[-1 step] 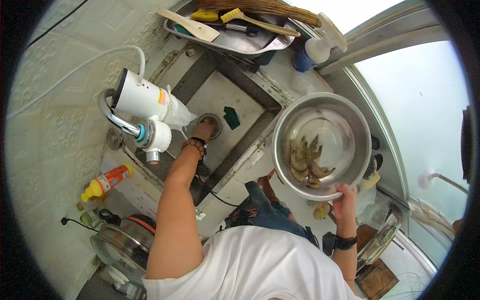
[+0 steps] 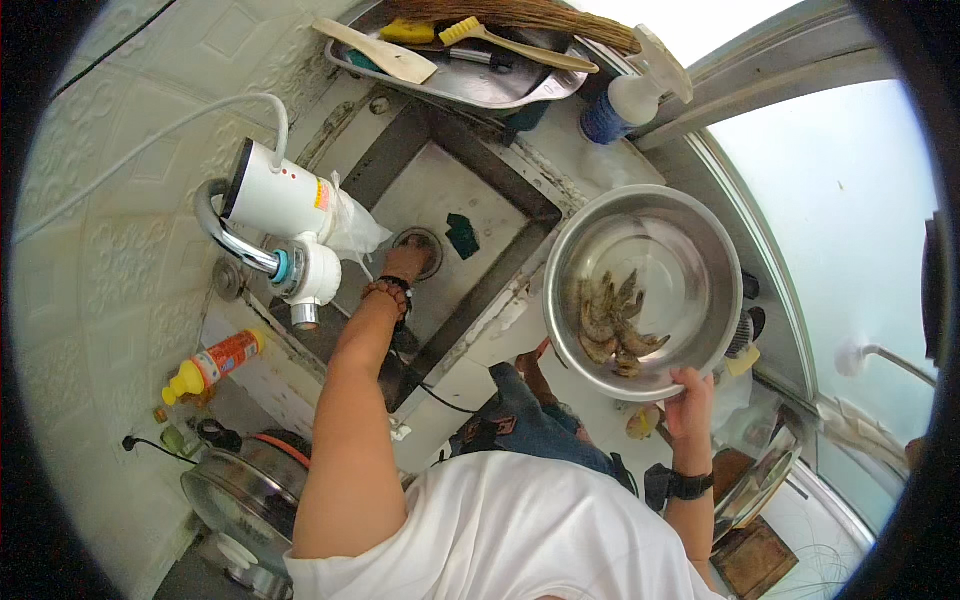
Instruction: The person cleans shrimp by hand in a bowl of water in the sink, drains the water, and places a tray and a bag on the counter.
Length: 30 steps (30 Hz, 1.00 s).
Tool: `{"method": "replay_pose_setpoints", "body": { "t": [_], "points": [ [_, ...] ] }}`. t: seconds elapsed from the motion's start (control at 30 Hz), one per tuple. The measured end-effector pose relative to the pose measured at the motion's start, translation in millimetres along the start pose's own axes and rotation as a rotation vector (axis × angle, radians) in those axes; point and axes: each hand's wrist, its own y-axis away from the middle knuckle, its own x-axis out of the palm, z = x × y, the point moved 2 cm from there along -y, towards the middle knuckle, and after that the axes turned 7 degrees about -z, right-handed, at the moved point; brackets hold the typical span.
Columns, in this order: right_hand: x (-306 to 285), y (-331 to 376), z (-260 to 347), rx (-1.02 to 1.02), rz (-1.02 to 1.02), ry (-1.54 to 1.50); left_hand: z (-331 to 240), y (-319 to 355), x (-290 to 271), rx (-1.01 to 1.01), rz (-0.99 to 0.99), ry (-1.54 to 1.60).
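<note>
My right hand [image 2: 690, 402] grips the near rim of a round stainless steel basin [image 2: 650, 205], with the thumb over the edge. Several raw grey-brown shrimp [image 2: 612, 325] lie in a cluster on the basin's bottom. My left hand [image 2: 407, 262] reaches down into the sink [image 2: 440, 175], at the round drain [image 2: 430, 250]. Its fingers are mostly hidden, so what they do there does not show. A dark green scrap [image 2: 462, 236] rests on the sink floor beside the drain.
Over the sink's left side juts a white electric faucet [image 2: 310, 268]. A metal tray [image 2: 500, 88] with brushes and a spatula stands behind. A spray bottle [image 2: 625, 105] is at the back right. A yellow-capped bottle [image 2: 215, 362] lies near lidded pots [image 2: 240, 490] on the left.
</note>
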Motion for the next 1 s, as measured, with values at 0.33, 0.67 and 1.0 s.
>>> {"method": "replay_pose_setpoints", "body": {
  "t": [0.33,0.67,1.0],
  "points": [
    [-14,-18,-14,0.005,0.094,-0.013,46,14,40,-0.11,-0.404,0.916],
    [-1,3,3,-0.015,0.305,-0.031,10,92,-24,-0.035,-0.144,1.973],
    [32,22,18,-0.111,0.578,0.091,54,127,-10,-0.452,-0.365,0.905]
  ]
}}
